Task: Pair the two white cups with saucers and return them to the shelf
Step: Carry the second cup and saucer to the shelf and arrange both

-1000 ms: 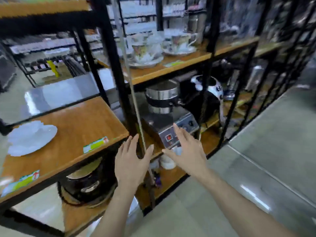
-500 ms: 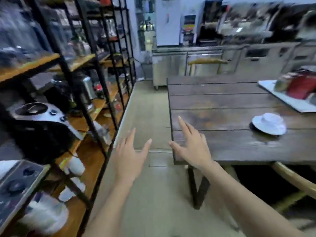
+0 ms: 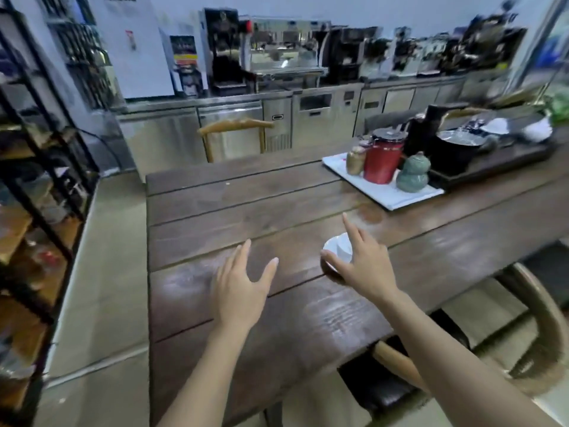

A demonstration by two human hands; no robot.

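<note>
Both hands are hovering spread and empty over the dark plank wooden table point(image 3: 246, 211): left hand point(image 3: 243, 288) at 6 o'clock, right hand point(image 3: 366, 266) partly covering one white cup inverted on its white saucer point(image 3: 338, 248). Bare tabletop is stretching toward 11 o'clock; one white tray point(image 3: 385, 192) is sitting at 2 o'clock, black metal shelving point(image 3: 37, 180) at 9 o'clock.
</note>
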